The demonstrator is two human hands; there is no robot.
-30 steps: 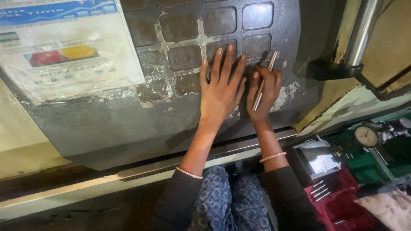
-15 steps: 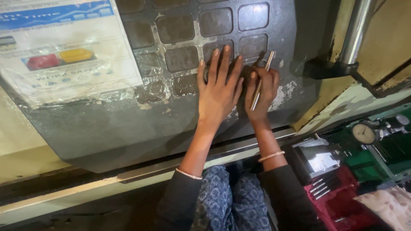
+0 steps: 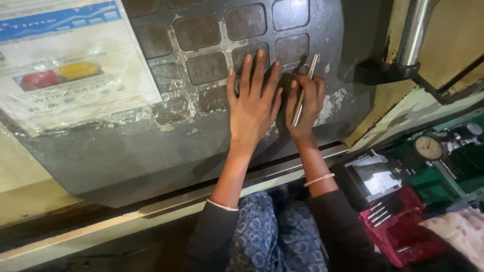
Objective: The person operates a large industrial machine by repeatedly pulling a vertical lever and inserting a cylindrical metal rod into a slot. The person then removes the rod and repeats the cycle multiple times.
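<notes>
- The left hand [image 3: 254,108] is laid flat, fingers spread wide, on the grey metal plate [image 3: 151,146] beside its grid of square recesses [image 3: 201,68]; nothing is held in it. Were the plate oily, the palm could slide and the bracing be lost.
- A thin metal rod [image 3: 304,90] is gripped in the right hand [image 3: 304,106], closed around it like a pen, its upper tip just beside the lowest right recess. If too much pressure were applied at a slant, the tip could skid out and scratch the plate.
- The two hands are set almost touching, so a slipped rod would most likely be driven into the fingers of the left hand.
- What lies under the hands is hidden, so whether the rod is seated in anything cannot be told.
- Peeling clear film [image 3: 171,108] hangs at the edge of the laminated poster [image 3: 70,60]; it could be caught by a sleeve.
- A dial gauge [image 3: 428,147] and a red tool case [image 3: 403,226] lie well apart at the lower right, where they could be knocked by an elbow.
</notes>
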